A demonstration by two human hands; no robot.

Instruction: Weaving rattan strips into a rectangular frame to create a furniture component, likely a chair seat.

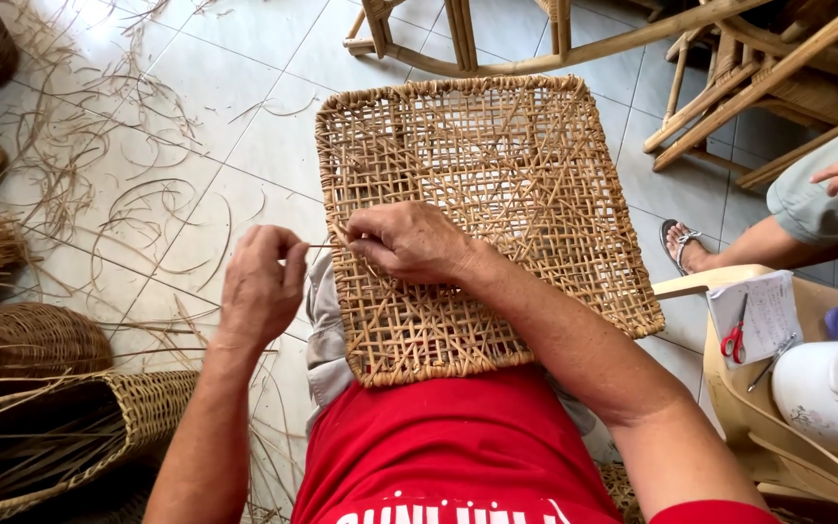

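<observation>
From my head camera, a square woven cane panel (497,213) rests on my lap, its near edge against my red shirt (458,446), its far edge tipped toward the chair frames (555,49). My right hand (409,243) lies curled on its left edge, pinching a thin cane strand (320,245). My left hand (262,286) pinches the strand's other end; it runs left to right between them.
</observation>
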